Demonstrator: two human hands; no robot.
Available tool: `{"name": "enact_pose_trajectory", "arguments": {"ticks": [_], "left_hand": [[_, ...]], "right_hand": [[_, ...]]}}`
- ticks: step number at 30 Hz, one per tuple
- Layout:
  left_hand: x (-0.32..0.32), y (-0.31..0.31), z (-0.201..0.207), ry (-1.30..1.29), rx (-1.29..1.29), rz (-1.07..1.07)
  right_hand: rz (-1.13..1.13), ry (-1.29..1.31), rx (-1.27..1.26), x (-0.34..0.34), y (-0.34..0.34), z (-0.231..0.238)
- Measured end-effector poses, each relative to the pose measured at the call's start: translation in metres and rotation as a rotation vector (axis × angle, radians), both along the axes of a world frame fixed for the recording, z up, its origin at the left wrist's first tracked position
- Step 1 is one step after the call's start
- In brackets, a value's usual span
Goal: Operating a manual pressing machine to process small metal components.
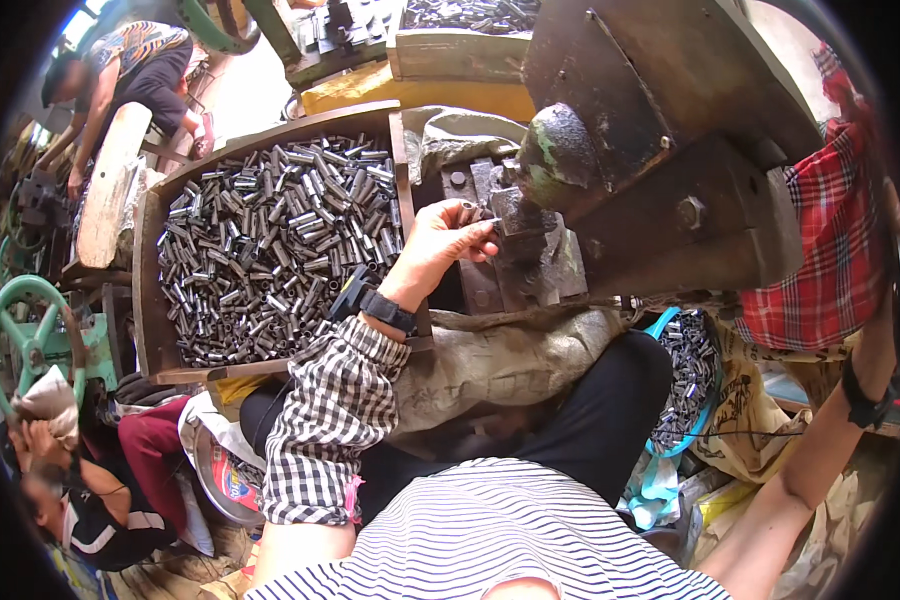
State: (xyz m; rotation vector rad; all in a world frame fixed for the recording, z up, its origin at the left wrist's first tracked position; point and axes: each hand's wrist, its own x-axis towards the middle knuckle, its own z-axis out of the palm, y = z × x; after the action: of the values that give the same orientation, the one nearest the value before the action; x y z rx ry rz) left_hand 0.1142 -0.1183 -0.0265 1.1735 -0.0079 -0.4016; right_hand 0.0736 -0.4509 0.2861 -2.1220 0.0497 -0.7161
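Note:
My left hand [442, 246], in a checked sleeve with a dark wrist strap, pinches a small metal tube [467, 212] between thumb and fingers. It reaches to the metal die block [522, 213] of a heavy press [660, 130]. A rounded, worn metal knob [557, 150] sits just above that block. Beside my left wrist stands a wooden tray [142, 290] heaped with short metal tubes [280, 245]. My right arm stretches up along the far right edge. My right hand [896, 208] is beside a red plaid cloth [820, 240]; its fingers are lost in the dark rim.
A blue-rimmed basket [715, 385] of metal pieces stands right of my knee. Sacking [510, 365] lies below the press. At left are a green handwheel [32, 345] and two other people, one near [100, 490], one farther back [135, 70]. Another wooden box [460, 55] of parts stands behind.

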Motion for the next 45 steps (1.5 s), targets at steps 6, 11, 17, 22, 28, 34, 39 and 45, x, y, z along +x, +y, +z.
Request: {"name": "enact_pose_trajectory", "arguments": {"ticks": [6,11,17,22,28,34,39,45], "left_hand": [[0.000,-0.003,0.005,-0.116,0.074,0.020],[-0.002,-0.012,0.007,-0.209,0.130,0.061],[-0.013,0.020,0.024,-0.158,0.590,0.093],[-0.013,0.017,0.018,-0.079,0.333,-0.013],[-0.016,0.005,0.012,-0.027,-0.070,-0.028],[-0.008,0.003,0.005,0.021,0.013,0.009],[-0.005,-0.009,0.000,-0.059,0.034,0.059],[-0.012,-0.005,0.019,-0.111,0.267,0.104]], "right_hand": [[-0.236,0.048,-0.166,-0.056,-0.102,-0.125],[-0.042,-0.078,0.144,-0.065,-0.094,-0.181],[-0.160,-0.210,-1.115,-0.055,-0.103,-0.076],[-0.051,-0.092,-0.729,-0.032,-0.064,-0.038],[0.049,-0.043,-0.198,-0.018,-0.025,-0.022],[-0.201,-0.114,-0.491,-0.039,-0.063,-0.061],[0.023,-0.176,0.070,-0.058,-0.074,-0.172],[0.051,-0.151,-0.033,-0.050,-0.093,-0.155]]}}
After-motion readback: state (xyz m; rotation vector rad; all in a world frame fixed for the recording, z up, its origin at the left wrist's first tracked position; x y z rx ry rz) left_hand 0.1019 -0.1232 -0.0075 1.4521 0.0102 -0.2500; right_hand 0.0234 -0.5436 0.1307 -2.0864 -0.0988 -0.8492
